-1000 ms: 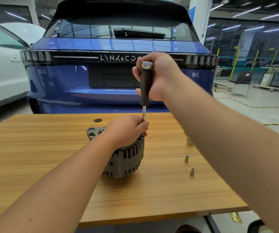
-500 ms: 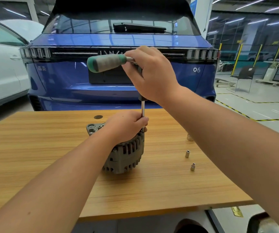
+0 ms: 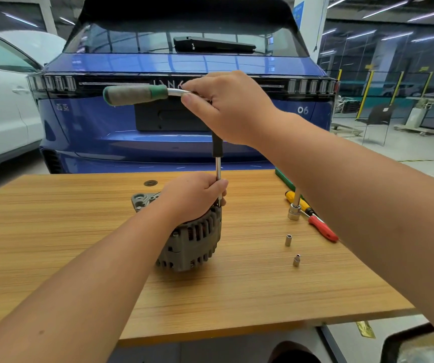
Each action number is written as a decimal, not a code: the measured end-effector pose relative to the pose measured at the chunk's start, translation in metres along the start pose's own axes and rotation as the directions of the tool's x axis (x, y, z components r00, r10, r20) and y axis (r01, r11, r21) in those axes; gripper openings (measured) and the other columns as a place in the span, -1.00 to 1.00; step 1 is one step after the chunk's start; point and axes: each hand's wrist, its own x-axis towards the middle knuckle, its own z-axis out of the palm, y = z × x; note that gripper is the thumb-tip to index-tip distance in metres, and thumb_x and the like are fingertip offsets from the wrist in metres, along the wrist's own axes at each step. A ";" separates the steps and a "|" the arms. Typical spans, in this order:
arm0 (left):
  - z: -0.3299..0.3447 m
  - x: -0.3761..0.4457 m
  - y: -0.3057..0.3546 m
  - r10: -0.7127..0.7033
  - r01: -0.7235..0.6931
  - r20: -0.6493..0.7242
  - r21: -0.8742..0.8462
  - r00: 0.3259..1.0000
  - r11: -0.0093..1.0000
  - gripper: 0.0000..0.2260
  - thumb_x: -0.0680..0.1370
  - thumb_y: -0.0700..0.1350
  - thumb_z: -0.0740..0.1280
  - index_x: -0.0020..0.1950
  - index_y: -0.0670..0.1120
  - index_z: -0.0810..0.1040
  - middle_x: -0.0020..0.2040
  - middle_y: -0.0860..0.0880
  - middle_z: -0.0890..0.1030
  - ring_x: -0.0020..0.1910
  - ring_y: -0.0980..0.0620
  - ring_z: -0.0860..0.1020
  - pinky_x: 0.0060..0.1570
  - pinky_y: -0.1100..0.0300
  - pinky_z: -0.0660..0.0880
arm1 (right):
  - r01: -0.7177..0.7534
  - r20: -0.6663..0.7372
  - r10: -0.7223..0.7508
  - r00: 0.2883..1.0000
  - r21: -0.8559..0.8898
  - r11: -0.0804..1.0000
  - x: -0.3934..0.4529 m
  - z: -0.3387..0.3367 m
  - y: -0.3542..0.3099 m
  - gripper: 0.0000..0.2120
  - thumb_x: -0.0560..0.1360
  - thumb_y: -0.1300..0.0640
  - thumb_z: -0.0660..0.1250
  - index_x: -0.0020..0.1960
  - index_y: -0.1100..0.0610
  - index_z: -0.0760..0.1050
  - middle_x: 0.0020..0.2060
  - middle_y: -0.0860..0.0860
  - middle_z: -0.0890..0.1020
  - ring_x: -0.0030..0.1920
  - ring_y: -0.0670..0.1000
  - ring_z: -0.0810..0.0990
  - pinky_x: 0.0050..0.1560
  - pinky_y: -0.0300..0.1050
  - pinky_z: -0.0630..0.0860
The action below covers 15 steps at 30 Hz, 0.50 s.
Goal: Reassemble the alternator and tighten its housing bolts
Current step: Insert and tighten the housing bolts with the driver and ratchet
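Item, alternator [image 3: 192, 239]: I log it on the wooden surface [image 3: 53, 244], directly beneath my left hand [image 3: 192, 197]; left fingers [image 3: 217, 186] curled over its top and pinching the thin steel shaft of the driver [image 3: 218, 171], which stands upright on the housing edge. Item, ratchet handle [image 3: 134, 94]: green-collared grip, level, jutting left from my right hand [image 3: 226, 108]; right fingers wrapped round the head where handle meets the driver's black grip. Item, two small sockets [image 3: 288, 240], upright, right of the left fingers, well apart from the alternator; beyond them a larger socket on a bar [image 3: 294, 212] and a red-handled screwdriver [image 3: 323, 229]. Background: blue car [image 3: 158, 69].
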 end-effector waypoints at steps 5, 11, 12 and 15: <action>0.000 -0.001 0.000 -0.003 0.003 0.011 -0.020 1.000 1.000 -0.70 0.70 0.22 0.08 -0.06 0.22 0.54 -0.20 0.30 0.66 -0.13 0.30 0.58 -0.16 0.17 0.49 | -0.294 0.113 0.300 0.947 -0.067 0.954 0.024 -0.007 -0.006 -0.67 0.61 0.00 0.18 -0.31 0.05 0.31 -0.37 0.02 0.35 -0.38 0.05 0.32 -0.38 -0.09 0.20; 0.000 0.001 -0.001 -0.005 0.006 0.022 -0.013 1.000 1.000 -0.71 0.69 0.24 0.09 -0.11 0.23 0.51 -0.25 0.36 0.64 -0.13 0.29 0.59 -0.08 0.12 0.56 | -0.628 0.358 0.527 0.771 0.290 0.722 0.032 -0.016 -0.008 -0.79 0.63 0.10 0.19 -0.12 0.15 0.48 -0.34 0.03 0.70 -0.31 0.02 0.71 -0.27 -0.14 0.60; -0.001 0.002 -0.001 -0.006 0.007 0.024 -0.013 1.000 1.000 -0.71 0.69 0.24 0.09 -0.11 0.23 0.51 -0.26 0.40 0.62 -0.13 0.29 0.59 -0.06 0.11 0.57 | -0.698 0.436 0.546 0.715 0.410 0.587 0.030 -0.019 -0.008 -0.80 0.63 0.09 0.20 -0.06 0.18 0.51 -0.33 0.06 0.73 -0.29 0.06 0.74 -0.19 -0.07 0.63; -0.001 0.002 -0.001 -0.007 0.007 0.028 -0.019 1.000 1.000 -0.72 0.69 0.23 0.10 -0.11 0.24 0.51 -0.26 0.46 0.59 -0.12 0.30 0.58 -0.06 0.10 0.56 | -0.746 0.587 0.483 0.650 0.615 0.257 0.023 -0.019 0.000 -0.84 0.61 0.08 0.21 0.00 0.16 0.48 -0.18 0.08 0.76 -0.18 0.09 0.76 -0.04 0.05 0.55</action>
